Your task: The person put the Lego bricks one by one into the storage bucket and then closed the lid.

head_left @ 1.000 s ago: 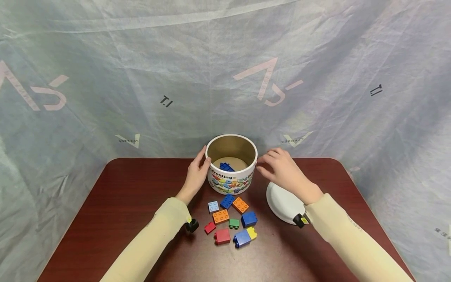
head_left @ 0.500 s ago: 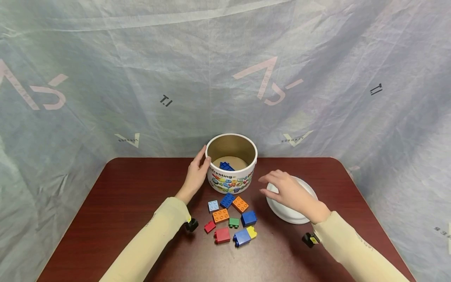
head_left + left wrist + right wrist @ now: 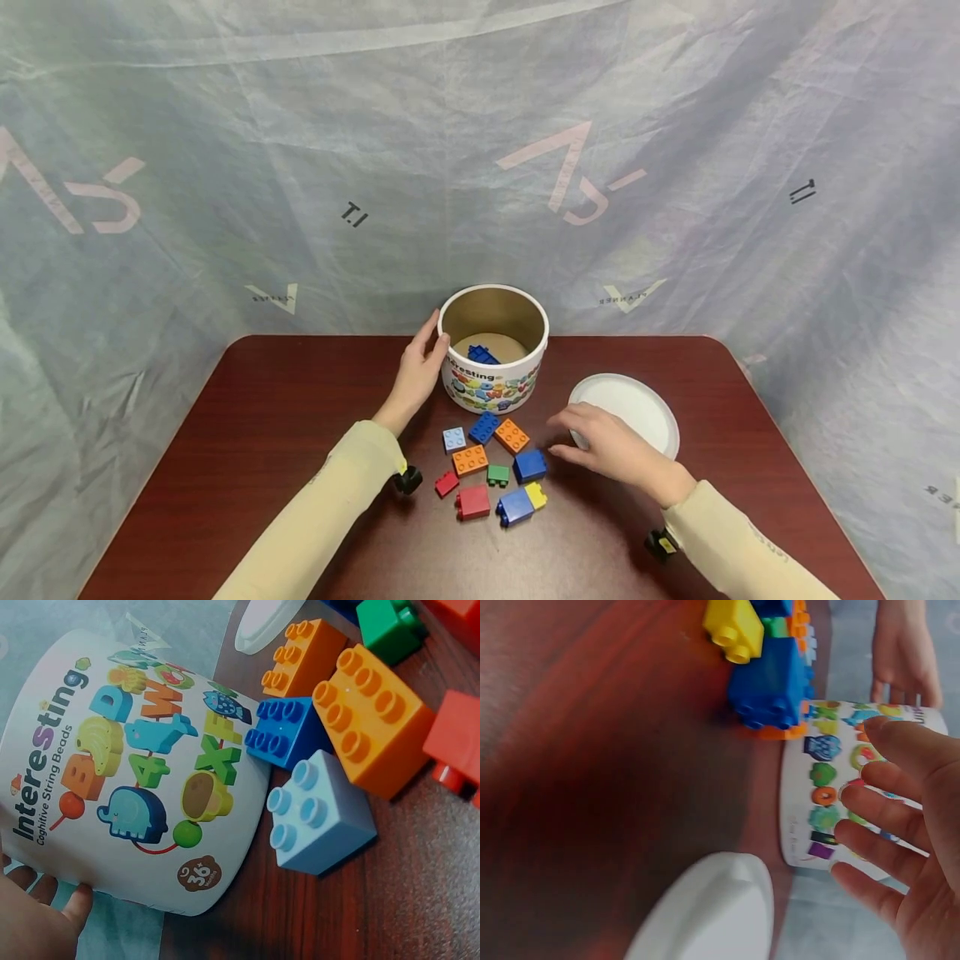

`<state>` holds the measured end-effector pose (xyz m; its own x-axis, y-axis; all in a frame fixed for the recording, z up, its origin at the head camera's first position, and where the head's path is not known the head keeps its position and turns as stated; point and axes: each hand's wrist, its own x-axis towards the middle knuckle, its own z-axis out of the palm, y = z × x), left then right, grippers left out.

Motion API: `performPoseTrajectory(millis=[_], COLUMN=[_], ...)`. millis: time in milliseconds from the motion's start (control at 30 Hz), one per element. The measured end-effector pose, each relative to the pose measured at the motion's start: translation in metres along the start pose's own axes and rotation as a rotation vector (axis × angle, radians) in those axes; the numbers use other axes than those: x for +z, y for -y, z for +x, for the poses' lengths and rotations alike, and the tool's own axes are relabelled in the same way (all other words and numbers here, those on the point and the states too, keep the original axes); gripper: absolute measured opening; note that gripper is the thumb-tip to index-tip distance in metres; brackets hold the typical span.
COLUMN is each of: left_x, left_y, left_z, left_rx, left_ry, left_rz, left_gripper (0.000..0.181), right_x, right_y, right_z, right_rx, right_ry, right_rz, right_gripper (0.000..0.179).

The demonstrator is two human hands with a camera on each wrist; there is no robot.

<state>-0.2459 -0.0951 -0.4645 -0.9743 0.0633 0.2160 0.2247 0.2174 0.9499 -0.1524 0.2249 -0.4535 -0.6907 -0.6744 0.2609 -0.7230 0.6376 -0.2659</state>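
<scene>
A white round tub (image 3: pixel 491 383) printed with colourful letters stands at the table's far edge, a few blue bricks (image 3: pixel 482 355) inside. My left hand (image 3: pixel 416 375) rests against the tub's left side, thumb near the rim; the left wrist view shows part of that hand (image 3: pixel 37 915) touching the wall. To the right, my right hand (image 3: pixel 603 442) hovers with spread, relaxed fingers and holds nothing. It is near a dark blue brick (image 3: pixel 530 466), partly over a white lid (image 3: pixel 637 408). In the right wrist view, the palm and fingers (image 3: pixel 885 825) show nothing between them.
In front of the tub lie loose toy bricks: light blue (image 3: pixel 453 440), blue (image 3: pixel 484 427), orange (image 3: pixel 512 436), another orange (image 3: pixel 470 460), green (image 3: pixel 498 475), small red (image 3: pixel 447 483), larger red (image 3: pixel 473 502), and blue (image 3: pixel 515 507) beside yellow (image 3: pixel 536 496). A grey curtain (image 3: pixel 480 167) hangs behind the table (image 3: pixel 300 433).
My right hand has left the tub's right side and come down and toward me, over the lid, to near the bricks. The left hand and tub have stayed put.
</scene>
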Motion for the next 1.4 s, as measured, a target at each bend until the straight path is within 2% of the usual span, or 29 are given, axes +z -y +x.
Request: performPoseTrajectory(millis=[367, 1033, 1400], left_x=[0.000, 0.000, 0.000], left_y=[0.002, 0.003, 0.002], left_z=[-0.001, -0.001, -0.001], left_rx=[0.007, 0.005, 0.006], left_ry=[0.006, 0.013, 0.014], left_rz=[-0.001, 0.011, 0.008], left_gripper=[0.058, 0.059, 0.059], right_x=[0.022, 0.038, 0.037], right_y=[0.001, 0.003, 0.004], right_z=[-0.010, -0.012, -0.012], right_rx=[0.038, 0.018, 0.063], right_ry=[0.108, 0.127, 0.165], right_rz=[0.114, 0.108, 0.117], right_gripper=[0.037, 0.040, 0.041])
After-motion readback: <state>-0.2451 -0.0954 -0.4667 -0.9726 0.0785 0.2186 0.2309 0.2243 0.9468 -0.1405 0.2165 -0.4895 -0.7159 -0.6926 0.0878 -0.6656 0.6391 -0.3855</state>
